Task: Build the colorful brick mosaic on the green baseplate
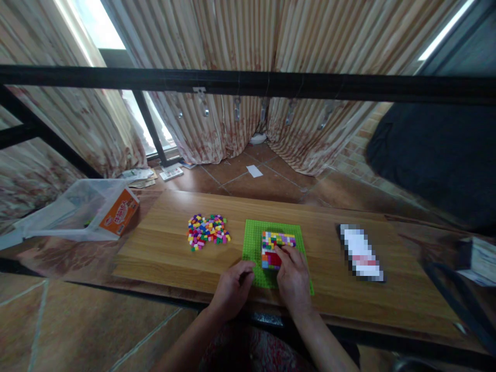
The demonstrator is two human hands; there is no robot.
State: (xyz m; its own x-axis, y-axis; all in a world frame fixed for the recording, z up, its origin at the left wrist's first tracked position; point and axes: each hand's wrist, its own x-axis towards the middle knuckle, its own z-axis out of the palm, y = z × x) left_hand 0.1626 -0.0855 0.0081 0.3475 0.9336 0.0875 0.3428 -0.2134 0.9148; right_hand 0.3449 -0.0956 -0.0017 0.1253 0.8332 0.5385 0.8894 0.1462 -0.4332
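A green studded baseplate (pixel 253 232) lies on the wooden table, bearing a low block of many-coloured toy bricks (pixel 271 261). My right hand (pixel 293 274) rests over the right side of this brick block. Its index finger and thumb are at the top of the block, and the other fingers are curled against it. At the baseplate's left front edge is my left hand (pixel 233 289), with its fingers curled in towards the thumb. Whether a small piece is pinched there is hidden. To the left, a pile of loose small bricks (pixel 207 231) in many colours is spread on the table.
A phone (pixel 360 253), blurred out, lies on the wooden table (pixel 163 248) to the right. On the left stands a clear plastic bin (pixel 89 206) with an orange label. A black metal bar (pixel 248 80) crosses in front of the curtains (pixel 232 41). Papers lie on the floor behind.
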